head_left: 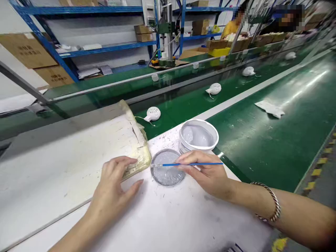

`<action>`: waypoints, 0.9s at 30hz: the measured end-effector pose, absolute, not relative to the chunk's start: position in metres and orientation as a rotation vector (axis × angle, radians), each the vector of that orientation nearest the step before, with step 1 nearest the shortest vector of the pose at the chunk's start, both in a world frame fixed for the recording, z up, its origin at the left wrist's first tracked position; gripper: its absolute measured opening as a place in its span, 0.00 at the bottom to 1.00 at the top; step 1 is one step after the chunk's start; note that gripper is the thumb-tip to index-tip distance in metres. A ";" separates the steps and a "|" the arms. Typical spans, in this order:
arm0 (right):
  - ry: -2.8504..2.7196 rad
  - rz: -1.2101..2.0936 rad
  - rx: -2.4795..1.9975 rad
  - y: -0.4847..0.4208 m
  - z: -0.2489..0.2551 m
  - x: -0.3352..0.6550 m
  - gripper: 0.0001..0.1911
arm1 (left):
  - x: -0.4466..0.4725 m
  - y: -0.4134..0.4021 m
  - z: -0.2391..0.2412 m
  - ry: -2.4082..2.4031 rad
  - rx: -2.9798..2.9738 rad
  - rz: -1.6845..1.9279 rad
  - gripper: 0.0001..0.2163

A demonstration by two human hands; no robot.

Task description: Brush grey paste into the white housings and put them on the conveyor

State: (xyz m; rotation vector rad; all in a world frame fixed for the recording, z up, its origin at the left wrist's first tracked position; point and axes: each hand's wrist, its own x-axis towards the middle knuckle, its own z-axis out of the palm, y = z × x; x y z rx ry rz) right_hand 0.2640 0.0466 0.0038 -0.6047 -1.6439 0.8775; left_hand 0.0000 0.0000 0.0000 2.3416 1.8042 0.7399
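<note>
My right hand point(204, 172) pinches a thin blue paintbrush point(193, 164), whose tip rests in the grey paste of a round shallow dish point(159, 175) on the white work board point(168, 220). Behind the dish stands a white plastic tub point(198, 135) with grey paste coating its inside. My left hand point(114, 185) lies on the board, holding nothing, its fingertips at the edge of a worn yellowish pad point(138, 164) left of the dish. A bracelet of twisted metal point(269, 201) circles my right wrist.
A green conveyor belt point(241, 140) runs beyond the board, carrying several white perforated round devices with thin wires, such as one point(153, 114), and a crumpled white paper point(270, 109). A metal rail point(131, 82) runs alongside. A person in a yellow sleeve point(231, 29) works far back.
</note>
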 end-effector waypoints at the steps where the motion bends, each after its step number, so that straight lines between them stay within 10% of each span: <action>1: -1.633 0.886 -0.625 0.046 0.006 0.267 0.06 | -0.007 0.006 0.006 1.887 2.237 0.768 0.18; 19: -1.390 0.914 -0.698 0.051 0.036 0.312 0.07 | 0.065 0.240 0.035 2.340 1.680 0.244 0.26; 27: -1.202 1.193 -0.647 0.056 0.037 0.319 0.02 | 0.044 0.215 0.049 1.870 1.340 0.873 0.19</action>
